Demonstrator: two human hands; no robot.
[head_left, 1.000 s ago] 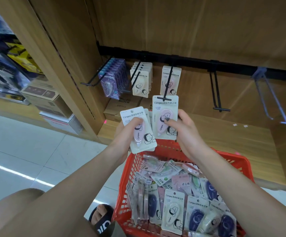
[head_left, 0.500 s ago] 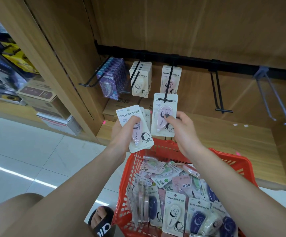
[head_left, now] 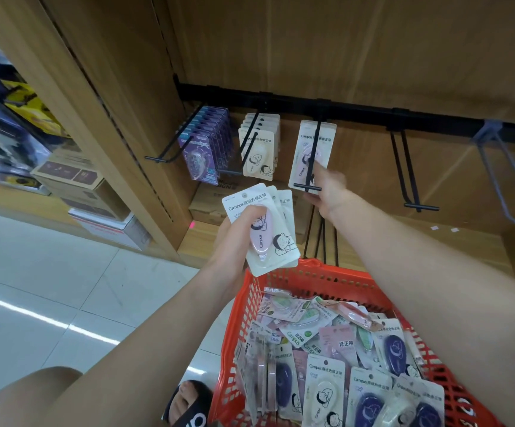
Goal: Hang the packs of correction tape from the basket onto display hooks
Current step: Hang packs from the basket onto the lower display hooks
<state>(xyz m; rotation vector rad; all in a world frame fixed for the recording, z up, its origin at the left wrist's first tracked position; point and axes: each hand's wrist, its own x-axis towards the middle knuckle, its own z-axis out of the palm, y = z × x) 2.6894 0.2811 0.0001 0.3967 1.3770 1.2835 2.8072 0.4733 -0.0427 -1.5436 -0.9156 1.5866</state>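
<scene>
While my left hand (head_left: 234,229) holds a fanned stack of pink packs (head_left: 262,226) out over the near rim of the basket (head_left: 336,278), thumb curled across the front card, my right hand (head_left: 327,189) is stretched forward to the 3rd hook (head_left: 308,186). There a pink pack (head_left: 311,149) hangs on the hook's 2 wires. The right fingers reach to the lower edge of that card, but the hand is blurred, so I cannot tell whether its grip is clamped on the card or only touching it.

The stack in my left hand shows at least 3 cards, the front one printed "Campus" with a pink tape body and a small cartoon figure. It sits below and left of the hung pack, apart from it.

The basket is red plastic mesh and holds a loose heap of packs (head_left: 327,343): pink, green, cream and dark blue ones, some flat, some standing on edge at the left wall.

On the black rail (head_left: 357,106), the hook to the left carries a row of cream packs (head_left: 259,149), and the one beyond that a row of purple packs (head_left: 206,152). To the right hangs a bare black hook (head_left: 410,171), then a clear one (head_left: 499,167). Cardboard boxes (head_left: 74,177) sit on the low shelf at far left, beside the white tiled floor (head_left: 49,288).
</scene>
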